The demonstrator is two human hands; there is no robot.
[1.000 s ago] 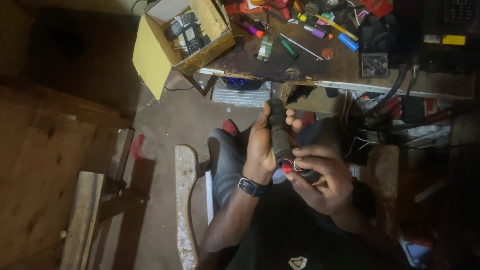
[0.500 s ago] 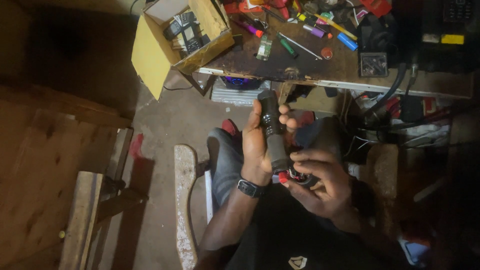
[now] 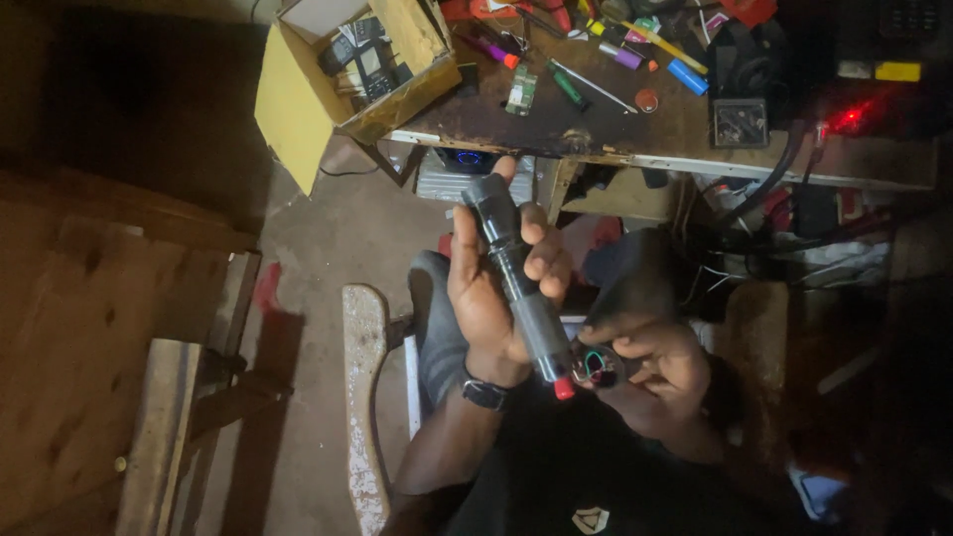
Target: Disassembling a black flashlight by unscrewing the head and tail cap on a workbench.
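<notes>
Left hand (image 3: 496,288) fingers grasp the black flashlight (image 3: 516,278); at its 5 o'clock end, right hand (image 3: 655,382) fingers pinch the detached, wired tail cap (image 3: 596,365), not yet refitted.

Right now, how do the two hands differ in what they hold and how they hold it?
The left hand wraps a long black torch, tilted; the right hand pinches a small round cap with wires. The left hand is higher, the right hand lower, at the torch's red end. Both are bare.
</notes>
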